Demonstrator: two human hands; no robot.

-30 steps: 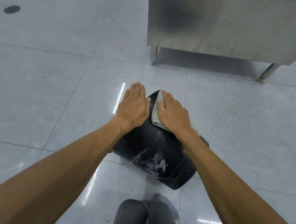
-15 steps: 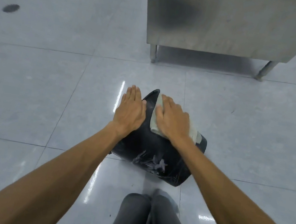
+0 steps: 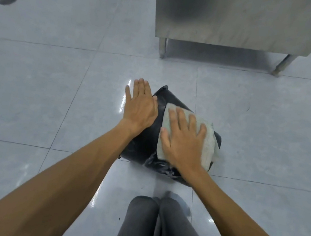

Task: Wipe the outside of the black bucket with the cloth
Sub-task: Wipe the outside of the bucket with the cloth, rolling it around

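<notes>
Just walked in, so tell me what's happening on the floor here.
A person is wiping a black bucket that lies on its side on the tiled floor. The right hand presses a pale cloth flat on its outer wall, while the left hand lies open on the bucket, steadying it. White streaks show near its closer end.

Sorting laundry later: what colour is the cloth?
Pale grey-green cloth, clearest in the head view under the right hand.

Even, cool overhead light is glaring in white streaks off the glossy floor tiles (image 3: 33, 88) just left of the left hand (image 3: 140, 105); wide-angle bending is curving the tile seams, and the knees (image 3: 161, 218) are looking soft
</notes>
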